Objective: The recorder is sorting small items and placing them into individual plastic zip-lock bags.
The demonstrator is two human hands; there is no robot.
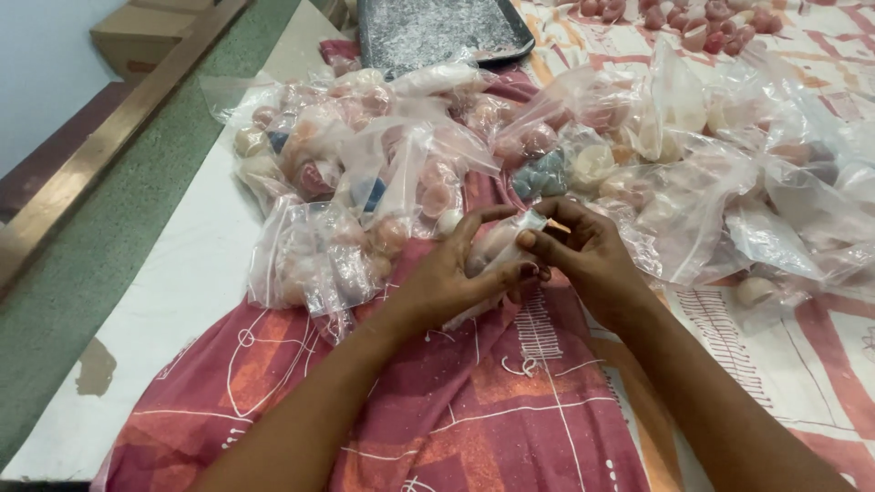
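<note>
A small clear plastic bag [499, 248] holding a pale rounded stone sits between both hands at the centre of the view, above the red patterned cloth [474, 401]. The left hand [451, 278] cups the bag from its 8 o'clock side, fingers curled shut around the body. The right hand [583, 251], at 3 o'clock, pinches the bag's mouth between thumb and fingertips, closed on the plastic. To do this well, the person keeps the left grip firm but light, so the film does not tear, and works the mouth flat and straight with the right. At 12 o'clock lies a heap of clear bags of pink and cream stones [410, 146], and beyond it a dark metal tray [437, 32]. Loose stones [702, 23] lie at 1 o'clock.
</note>
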